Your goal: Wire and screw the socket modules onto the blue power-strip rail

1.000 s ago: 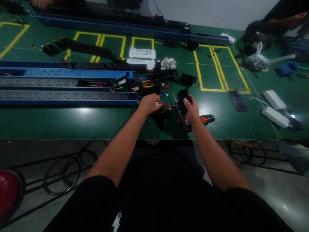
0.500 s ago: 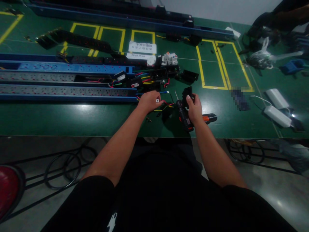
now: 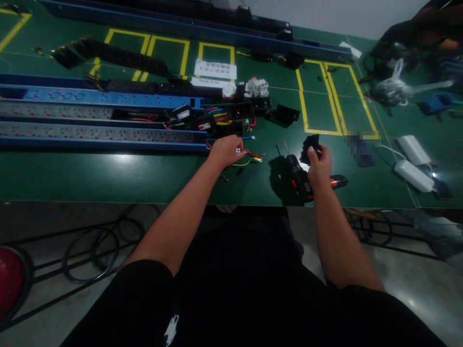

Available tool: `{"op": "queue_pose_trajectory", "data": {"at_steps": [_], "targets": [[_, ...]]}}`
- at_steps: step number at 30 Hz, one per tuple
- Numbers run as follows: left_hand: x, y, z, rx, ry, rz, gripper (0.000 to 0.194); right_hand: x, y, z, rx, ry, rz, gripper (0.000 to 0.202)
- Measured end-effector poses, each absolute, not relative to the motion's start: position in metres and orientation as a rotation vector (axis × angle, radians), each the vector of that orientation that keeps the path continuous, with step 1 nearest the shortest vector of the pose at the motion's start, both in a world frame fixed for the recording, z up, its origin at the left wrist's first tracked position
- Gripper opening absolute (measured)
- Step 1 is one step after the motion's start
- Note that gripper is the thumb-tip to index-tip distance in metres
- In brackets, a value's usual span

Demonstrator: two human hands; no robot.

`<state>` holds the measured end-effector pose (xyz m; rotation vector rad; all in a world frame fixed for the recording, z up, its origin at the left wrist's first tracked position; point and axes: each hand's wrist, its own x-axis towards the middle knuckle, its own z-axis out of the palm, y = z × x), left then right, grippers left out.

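Note:
My left hand (image 3: 226, 153) is closed on thin wires at the end of the nearest blue power strip (image 3: 144, 140). A red wire (image 3: 249, 153) and a yellow-green wire (image 3: 248, 163) with a ring terminal stick out past its fingers. A blue wire (image 3: 246, 138) with a ring terminal lies just above. My right hand (image 3: 320, 166) grips a small black plastic part (image 3: 309, 147), held upright between thumb and fingers. Beneath that hand lies a black and orange cordless screwdriver (image 3: 298, 177), its bit pointing away from me. Whether the hand also touches the tool, I cannot tell.
Small screws (image 3: 224, 179) lie near the table's front edge. Behind are more power strips (image 3: 108, 101), black housings (image 3: 284, 114) and white connectors (image 3: 257, 87). To the right are a pixelated phone-like object (image 3: 360, 150), white power banks (image 3: 414, 176) and a plastic-wrapped bundle (image 3: 392, 89).
My right hand has moved right with the black plastic part. The screwdriver has shifted right along with it, farther from the wires. My left hand has stayed on the wires.

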<state>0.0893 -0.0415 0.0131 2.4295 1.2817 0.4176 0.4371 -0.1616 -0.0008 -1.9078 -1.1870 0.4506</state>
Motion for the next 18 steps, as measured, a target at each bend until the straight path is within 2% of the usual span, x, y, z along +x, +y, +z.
{"op": "queue_pose_trajectory", "data": {"at_steps": [5, 11, 14, 18], "targets": [[0.089, -0.043, 0.014, 2.462, 1.29, 0.43, 0.022, 0.431, -0.16, 0.013, -1.717, -0.995, 0.619, 0.076], [0.089, -0.043, 0.016, 2.472, 1.294, 0.393, 0.021, 0.388, -0.186, 0.072, -1.643, -1.175, 0.729, 0.08], [0.09, -0.043, 0.016, 2.469, 1.313, 0.382, 0.022, 0.365, -0.2, 0.087, -1.505, -1.125, 0.977, 0.085], [0.089, -0.044, 0.017, 2.484, 1.288, 0.403, 0.022, 0.335, -0.215, 0.082, -1.297, -0.997, 1.247, 0.082]]}}
